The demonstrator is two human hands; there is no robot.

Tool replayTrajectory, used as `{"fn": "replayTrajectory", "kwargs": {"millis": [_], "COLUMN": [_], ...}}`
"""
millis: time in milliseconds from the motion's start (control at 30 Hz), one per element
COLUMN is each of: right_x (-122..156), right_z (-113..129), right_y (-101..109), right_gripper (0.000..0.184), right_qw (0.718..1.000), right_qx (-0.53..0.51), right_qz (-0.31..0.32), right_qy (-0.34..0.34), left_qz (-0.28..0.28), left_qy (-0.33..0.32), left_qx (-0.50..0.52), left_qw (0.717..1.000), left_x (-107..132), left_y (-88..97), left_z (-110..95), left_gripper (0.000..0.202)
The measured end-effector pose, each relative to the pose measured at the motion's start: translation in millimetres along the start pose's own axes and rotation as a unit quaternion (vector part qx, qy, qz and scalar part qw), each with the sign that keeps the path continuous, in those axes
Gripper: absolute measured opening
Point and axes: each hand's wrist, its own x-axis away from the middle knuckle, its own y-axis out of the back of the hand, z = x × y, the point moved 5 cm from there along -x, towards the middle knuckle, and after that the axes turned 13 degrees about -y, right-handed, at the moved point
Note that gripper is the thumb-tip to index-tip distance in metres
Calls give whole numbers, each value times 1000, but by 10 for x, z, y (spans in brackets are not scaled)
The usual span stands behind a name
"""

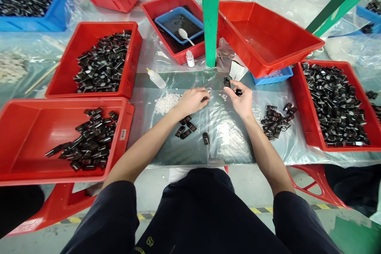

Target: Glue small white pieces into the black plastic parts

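Note:
My right hand (242, 99) pinches a small glossy black plastic part (227, 82) between thumb and fingers, and a second black part (238, 92) shows inside the same grip. My left hand (193, 101) is closed over the plastic-covered table; a dark piece (204, 99) shows at its fingertips, mostly hidden. Beside that hand lies a heap of tiny white pieces (167, 103), and a few more white bits (223, 97) are scattered between my hands. Several black parts (186, 133) lie below my left wrist, one apart from them (206, 138).
Right of my right forearm is a pile of black parts (276, 121). Red bins (127, 87) (309, 127) with black parts flank me. A green post (210, 20), an empty red bin (264, 35), a white squeeze bottle (156, 78) and a small bottle (189, 59) stand beyond.

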Motion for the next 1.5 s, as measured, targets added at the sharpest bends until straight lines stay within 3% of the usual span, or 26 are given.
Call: {"fn": "replayTrajectory", "kwargs": {"millis": [100,167,267,367,500,667,1000,1500], "right_x": [49,95,173,247,339,420,433,488], "right_z": [44,89,165,229,306,394,398,423], "right_y": [-46,-79,-127,-168,-227,-268,-264,-292], "right_gripper": [44,44,43,42,43,49,52,41], "right_qw": [1000,999,995,989,980,972,969,957], "right_qx": [7,15,30,48,72,75,103,138], "right_qz": [25,44,84,124,168,196,201,227], "right_qy": [6,15,37,58,83,102,96,115], "left_qz": [-45,-108,-224,-276,-273,-245,-219,-200], "left_qy": [3,3,14,23,11,10,21,23], "left_qx": [29,84,199,308,395,415,374,371], "left_qw": [999,991,954,910,877,876,901,907], "left_x": [62,146,316,446,503,532,562,586], "left_y": [35,99,196,207,171,168,216,260], "left_z": [-8,-9,20,41,26,1,-35,-14], "left_gripper": [19,14,9,18,36,49,45,36]}}
